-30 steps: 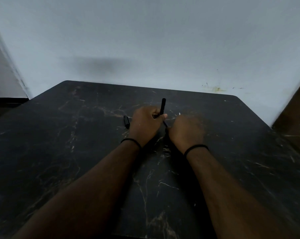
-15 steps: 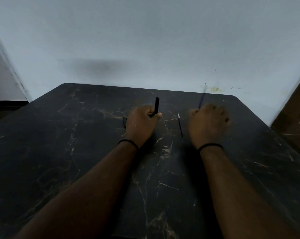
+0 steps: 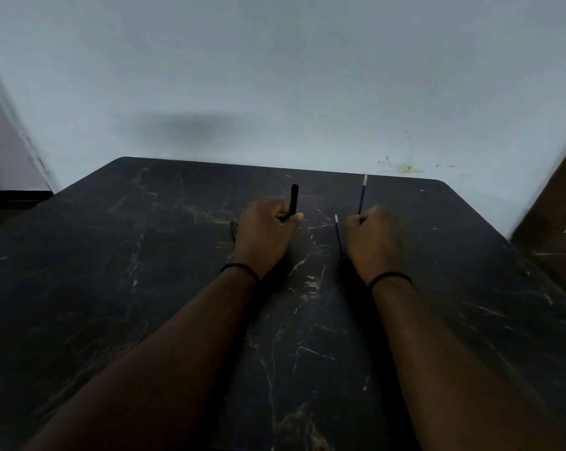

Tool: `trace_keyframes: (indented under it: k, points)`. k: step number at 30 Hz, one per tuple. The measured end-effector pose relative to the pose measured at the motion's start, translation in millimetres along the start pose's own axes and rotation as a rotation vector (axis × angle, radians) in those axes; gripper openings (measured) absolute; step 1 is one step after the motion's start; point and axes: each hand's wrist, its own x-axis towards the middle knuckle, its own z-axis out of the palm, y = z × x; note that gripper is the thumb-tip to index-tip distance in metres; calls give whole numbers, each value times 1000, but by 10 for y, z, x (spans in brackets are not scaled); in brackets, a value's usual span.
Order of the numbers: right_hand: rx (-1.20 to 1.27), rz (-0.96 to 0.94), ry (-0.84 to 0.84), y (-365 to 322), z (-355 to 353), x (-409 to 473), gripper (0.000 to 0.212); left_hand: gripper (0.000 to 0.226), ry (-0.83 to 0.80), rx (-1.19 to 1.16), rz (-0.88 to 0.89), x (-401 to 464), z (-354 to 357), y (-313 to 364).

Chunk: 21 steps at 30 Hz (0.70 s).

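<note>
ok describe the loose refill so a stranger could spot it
On the dark table, look between the left hand and right hand. A thin blue refill lies flat there. Unlike the second refill, which the right hand holds upright, nothing grips it.

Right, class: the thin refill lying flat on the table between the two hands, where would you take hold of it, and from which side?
Probably pinch the loose refill at mid-shaft from above, thumb and fingertip on its left and right sides. It lies flat on the table, pointing away, too thin to get under, its near end close beside the right hand.
</note>
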Motion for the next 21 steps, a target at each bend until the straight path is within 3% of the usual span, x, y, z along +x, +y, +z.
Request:
trace_keyframes:
  k: [3, 5, 10, 13, 21]
  points:
    - [152, 10, 169, 42, -35, 29, 12, 17, -4, 6, 6, -1, 5, 6]
    - [199, 21, 197, 93, -63, 44, 9, 18, -1, 2, 7, -3, 6, 14]
    - [204, 82, 111, 157, -74, 44, 12, 17, -9, -10, -4, -1, -2, 22]
    - [146, 58, 19, 188, -27, 45, 2, 17, 10, 0, 1, -3, -5, 19]
    - [66, 20, -74, 207, 43, 72, 25, 18, 5, -9, -8, -6, 3, 24]
